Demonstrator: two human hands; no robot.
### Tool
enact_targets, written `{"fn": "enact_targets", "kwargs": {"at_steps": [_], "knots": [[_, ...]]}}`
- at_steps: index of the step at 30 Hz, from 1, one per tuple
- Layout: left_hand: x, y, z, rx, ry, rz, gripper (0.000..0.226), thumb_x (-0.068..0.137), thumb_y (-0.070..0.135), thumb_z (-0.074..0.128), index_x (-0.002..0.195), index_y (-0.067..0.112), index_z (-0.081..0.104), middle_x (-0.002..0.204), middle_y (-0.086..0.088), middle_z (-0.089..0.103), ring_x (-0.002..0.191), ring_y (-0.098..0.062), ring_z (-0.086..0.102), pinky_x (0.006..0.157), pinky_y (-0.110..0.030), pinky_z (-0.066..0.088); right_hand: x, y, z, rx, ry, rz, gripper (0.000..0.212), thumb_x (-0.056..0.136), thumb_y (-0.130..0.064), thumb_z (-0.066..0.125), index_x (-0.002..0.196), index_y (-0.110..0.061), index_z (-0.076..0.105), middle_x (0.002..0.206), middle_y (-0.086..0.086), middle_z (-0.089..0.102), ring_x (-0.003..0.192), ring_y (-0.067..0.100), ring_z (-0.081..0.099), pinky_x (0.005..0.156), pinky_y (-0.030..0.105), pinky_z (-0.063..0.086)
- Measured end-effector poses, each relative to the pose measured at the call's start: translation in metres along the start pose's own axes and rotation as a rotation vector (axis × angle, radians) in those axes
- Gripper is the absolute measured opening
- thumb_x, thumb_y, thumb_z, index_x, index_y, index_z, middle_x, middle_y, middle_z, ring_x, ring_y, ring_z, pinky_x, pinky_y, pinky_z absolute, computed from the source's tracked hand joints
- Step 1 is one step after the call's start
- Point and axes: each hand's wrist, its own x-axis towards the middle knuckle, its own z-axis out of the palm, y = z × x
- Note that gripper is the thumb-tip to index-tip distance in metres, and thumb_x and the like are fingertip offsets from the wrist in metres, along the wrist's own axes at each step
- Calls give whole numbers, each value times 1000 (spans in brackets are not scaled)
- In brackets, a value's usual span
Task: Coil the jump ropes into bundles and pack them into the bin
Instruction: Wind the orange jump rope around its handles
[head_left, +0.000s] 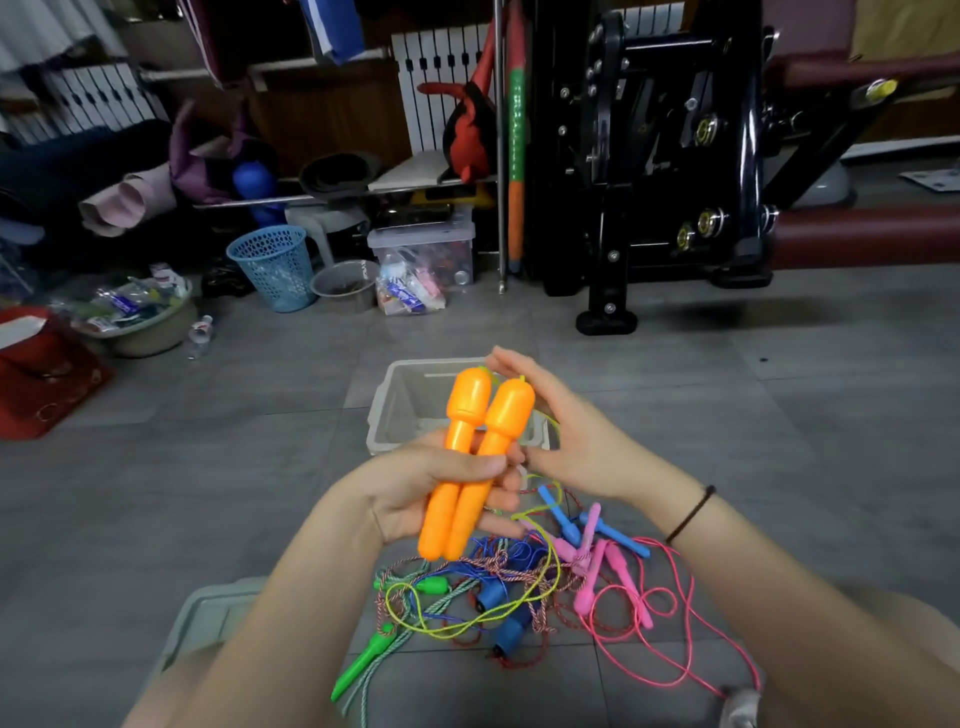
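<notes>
- My left hand (436, 486) grips both handles (506, 415) side by side, paired for coiling, I reckon.
- My right hand (571, 431), fingers straight, rests against their tops to steady them.

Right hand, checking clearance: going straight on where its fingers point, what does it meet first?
Probably nothing near: the right hand points up-left past the orange handles, over the far rim of the clear bin; beyond is floor. Depth is unclear.
</notes>
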Motion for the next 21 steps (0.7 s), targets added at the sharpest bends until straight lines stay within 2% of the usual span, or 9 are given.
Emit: {"fn": "enact_targets", "kwargs": {"at_steps": [2, 5, 7, 10, 13, 16, 19, 21], "knots": [[2, -5, 1, -35, -38, -5, 42, 52, 15, 92, 87, 5, 71, 76, -15, 68, 72, -28, 71, 69, -49, 58, 1, -4, 0, -38, 10, -43, 92, 74, 5, 65, 141, -38, 20, 147, -8, 36, 138, 3, 31, 114, 25, 27], [0, -11, 2, -2, -130, -59, 33, 59, 19, 89, 85, 8, 72, 80, -16, 71, 81, -31, 72, 73, -47, 58, 3, -10, -3, -225, 11, -110, 80, 71, -4, 61, 139, -36, 34, 139, -10, 45, 129, 3, 41, 106, 14, 30], [0, -14, 1, 32, -177, -101, 30, 63, 19, 86, 87, 8, 71, 84, -17, 72, 85, -31, 71, 76, -46, 58, 3, -9, -3, -335, -5, -163, 74, 71, -4, 61, 136, -33, 44, 139, -7, 50, 127, 6, 46, 106, 22, 36], [0, -19, 0, 51, -209, -141, 30, 67, 18, 83, 90, 7, 69, 89, -18, 71, 88, -32, 70, 81, -48, 56, 2, -3, -5, -477, -61, -236, 68, 75, -7, 63, 135, -32, 45, 142, -6, 49, 127, 8, 48, 103, 35, 43], [0, -23, -1, 40, -175, -157, 33, 64, 18, 85, 91, 6, 69, 88, -20, 71, 87, -33, 70, 80, -48, 56, 3, -3, -6, -816, -88, -405, 70, 77, -13, 66, 138, -34, 39, 150, -3, 38, 131, 18, 44, 108, 45, 37], [1, -23, -3, 18, -116, -181, 37, 58, 21, 89, 87, 5, 73, 86, -18, 72, 85, -31, 71, 76, -44, 58, -1, -2, 8, -1132, -63, -655, 46, 86, -22, 53, 131, -28, 52, 141, -3, 50, 130, 23, 47, 111, 46, 32], [0, -24, 1, 42, -67, -191, 24, 65, 17, 83, 84, 2, 75, 86, -17, 72, 83, -29, 72, 72, -41, 59, -5, 13, 21, -1156, 28, -744, 33, 95, -19, 48, 124, -18, 61, 131, 2, 59, 123, 23, 54, 109, 40, 37], [1, -25, 5, 35, 0, -180, 11, 74, 10, 69, 81, 2, 74, 84, -20, 71, 78, -30, 72, 68, -41, 60, -4, 20, 23, -1128, 80, -757, 30, 97, -17, 47, 122, -13, 63, 130, 6, 60, 121, 24, 56, 106, 40, 40]]}}
